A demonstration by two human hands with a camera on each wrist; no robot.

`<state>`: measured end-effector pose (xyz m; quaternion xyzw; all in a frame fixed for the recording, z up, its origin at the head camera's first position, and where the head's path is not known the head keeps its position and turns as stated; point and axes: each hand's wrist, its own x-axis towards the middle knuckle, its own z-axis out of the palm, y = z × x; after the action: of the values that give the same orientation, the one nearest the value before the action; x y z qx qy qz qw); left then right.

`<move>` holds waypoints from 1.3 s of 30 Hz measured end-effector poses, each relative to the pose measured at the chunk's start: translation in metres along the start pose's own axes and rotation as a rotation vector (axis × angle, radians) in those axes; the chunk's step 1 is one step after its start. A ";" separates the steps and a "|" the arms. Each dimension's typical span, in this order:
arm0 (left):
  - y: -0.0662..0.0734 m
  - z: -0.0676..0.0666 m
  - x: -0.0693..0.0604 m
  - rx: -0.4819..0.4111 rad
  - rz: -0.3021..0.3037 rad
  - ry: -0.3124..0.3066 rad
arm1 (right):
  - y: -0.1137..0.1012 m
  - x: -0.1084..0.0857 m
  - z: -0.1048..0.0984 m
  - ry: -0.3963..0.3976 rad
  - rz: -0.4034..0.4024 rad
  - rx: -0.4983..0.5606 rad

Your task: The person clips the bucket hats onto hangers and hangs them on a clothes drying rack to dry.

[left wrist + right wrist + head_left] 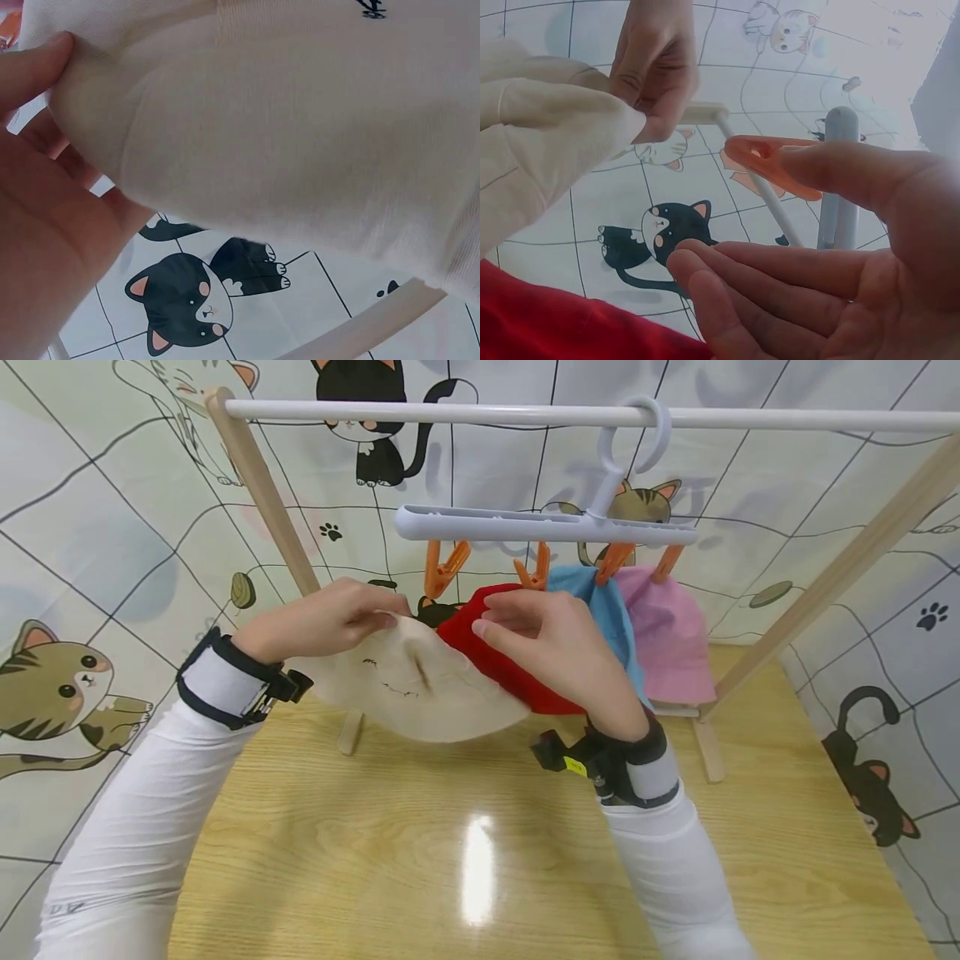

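My left hand [322, 620] pinches the upper edge of a cream cloth piece [427, 702], rounded like a cap, with a small face stitched on it. In the left wrist view the cream cloth [285, 135] fills most of the picture, with the thumb on its edge. My right hand [558, 639] is in front of a red cloth [502, 647] that hangs from the hanger. Its fingers [802, 262] are extended with nothing between them and the thumb in the right wrist view. An orange clothespin [772, 161] shows just beyond that thumb.
A pale hanger [510, 525] hooks over a white rod [450, 412] on a wooden stand [262, 493]. Orange clothespins hang below it, one at left [444, 568]. Blue cloth [600, 602] and pink cloth [667, 643] hang at right. Beneath is a wooden table [390, 843].
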<state>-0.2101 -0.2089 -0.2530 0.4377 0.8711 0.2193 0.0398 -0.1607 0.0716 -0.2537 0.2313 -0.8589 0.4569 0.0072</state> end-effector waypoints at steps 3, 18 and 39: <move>0.002 -0.001 0.003 0.003 0.000 -0.003 | -0.005 0.007 0.001 0.011 0.005 0.013; 0.014 -0.010 0.014 -0.043 0.030 0.006 | -0.022 0.035 0.018 0.169 -0.076 0.182; 0.026 -0.024 0.028 0.050 -0.018 -0.060 | -0.036 0.048 0.027 0.263 -0.091 0.155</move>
<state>-0.2143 -0.1821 -0.2176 0.4371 0.8786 0.1838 0.0570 -0.1834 0.0145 -0.2304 0.2079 -0.8014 0.5474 0.1222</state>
